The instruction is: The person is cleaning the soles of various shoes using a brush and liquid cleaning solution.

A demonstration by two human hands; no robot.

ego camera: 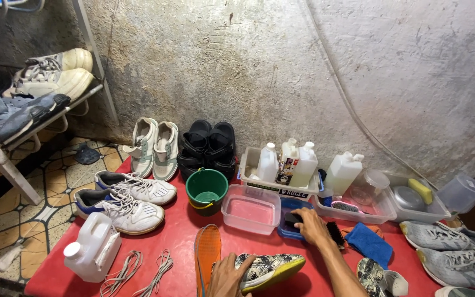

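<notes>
Positions are given from the green bucket [206, 191], which stands on the red table [177, 242] near its middle.

- Far left of the bucket, above table level: a metal rack [6, 148] carrying a blue-grey shoe [6, 113] and a cream pair [56, 74].
- Left of the bucket: a pair of white trainers with blue heels [125, 201], lying on their sides.
- Below-left of the bucket, at the table's corner: a white plastic jug [92, 247], with loose grey laces [138, 272] just beside it.
- Behind-left of the bucket, against the wall: a pale green-and-white pair [154, 148]; directly behind it, black sandals [209, 144].
- Below the bucket: an orange insole [208, 253], lying flat.
- Below-right of the bucket: the left hand [227, 276], fingers curled down over the heel end of a patterned shoe with a yellow sole [268, 269], steadying it on the table.
- Just right of the bucket: a clear plastic tub [250, 209] holding a little liquid.
- Right of the tub: the right hand [310, 225], fingers closed over a black brush [333, 232] at the edge of a blue tray [292, 206].
- Behind-right of the bucket: a white crate [251, 165] of white bottles [287, 162].
- Further right: a blue cloth [370, 245], a clear tray [383, 212] with a yellow sponge [421, 190], and grey trainers [449, 247].
</notes>
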